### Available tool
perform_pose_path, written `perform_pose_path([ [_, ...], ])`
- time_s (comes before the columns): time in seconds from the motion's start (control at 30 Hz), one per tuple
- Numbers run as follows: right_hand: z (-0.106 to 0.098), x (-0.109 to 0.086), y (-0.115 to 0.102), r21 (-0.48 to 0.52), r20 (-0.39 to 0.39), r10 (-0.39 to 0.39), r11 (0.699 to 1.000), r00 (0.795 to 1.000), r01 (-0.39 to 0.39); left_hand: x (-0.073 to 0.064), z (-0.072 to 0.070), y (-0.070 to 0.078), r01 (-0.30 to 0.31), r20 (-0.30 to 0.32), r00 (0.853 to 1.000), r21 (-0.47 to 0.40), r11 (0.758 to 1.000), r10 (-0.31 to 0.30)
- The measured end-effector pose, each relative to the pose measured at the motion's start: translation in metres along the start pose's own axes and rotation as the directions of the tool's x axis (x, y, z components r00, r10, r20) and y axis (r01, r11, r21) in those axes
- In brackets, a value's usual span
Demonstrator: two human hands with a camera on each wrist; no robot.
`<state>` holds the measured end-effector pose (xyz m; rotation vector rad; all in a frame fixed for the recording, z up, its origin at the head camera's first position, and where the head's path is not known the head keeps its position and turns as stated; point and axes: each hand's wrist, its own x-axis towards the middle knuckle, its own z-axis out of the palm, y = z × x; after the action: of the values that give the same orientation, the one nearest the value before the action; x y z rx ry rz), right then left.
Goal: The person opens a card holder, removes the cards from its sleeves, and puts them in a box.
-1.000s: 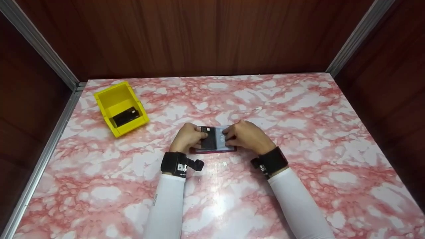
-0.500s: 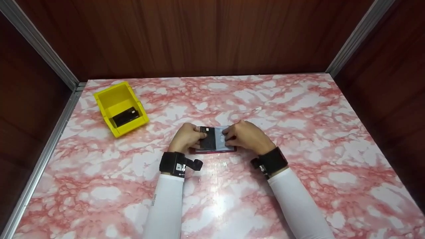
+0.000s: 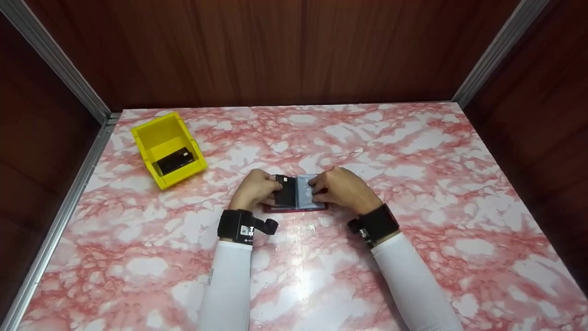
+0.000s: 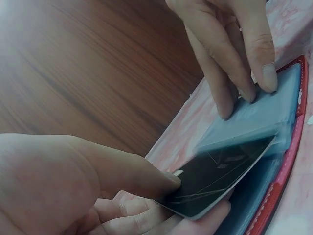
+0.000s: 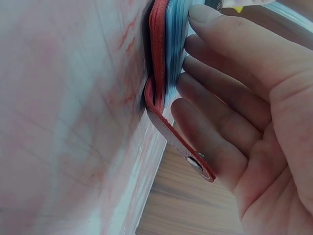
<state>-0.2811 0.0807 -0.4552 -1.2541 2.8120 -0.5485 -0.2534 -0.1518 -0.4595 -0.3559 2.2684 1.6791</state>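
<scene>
My left hand [image 3: 255, 188] pinches a black card [image 4: 215, 171] between thumb and fingers. The card has a small light chip patch near the thumb and tilts up over the left half of an open card holder [image 4: 298, 128] with red edging and clear bluish sleeves. Its inner end meets the edge of a clear sleeve [image 4: 266, 115]; whether it sits inside is hard to tell. My right hand [image 3: 343, 187] holds the right-hand sleeves with thumb and bent fingertips. From the right wrist, the stacked sleeves [image 5: 175, 46] and a red-edged snap strap [image 5: 180, 142] show beside the fingers.
A yellow bin [image 3: 154, 131] stands at the back left of the pink-and-white marbled table [image 3: 413, 161], with black cards [image 3: 174, 161] inside. Dark wood-grain panels [image 3: 285, 50] enclose the back and both sides.
My left hand has shifted slightly left, drawing the black card a little the same way. The right hand stays nearly still on the sleeves.
</scene>
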Motion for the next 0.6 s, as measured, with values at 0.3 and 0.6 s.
perform_pose_path([
  [0.3, 0.001, 0.000, 0.000, -0.006, -0.012, -0.016, 1.000, 1.000, 0.016, 0.000, -0.008, -0.001, 0.014, -0.011, 1.000, -0.061, 0.998, -0.015],
  [0.6, 0.001, 0.001, 0.000, 0.012, -0.008, -0.002, 1.000, 1.000, 0.002, -0.002, -0.017, 0.002, 0.008, -0.049, 0.999, -0.171, 0.985, -0.016],
])
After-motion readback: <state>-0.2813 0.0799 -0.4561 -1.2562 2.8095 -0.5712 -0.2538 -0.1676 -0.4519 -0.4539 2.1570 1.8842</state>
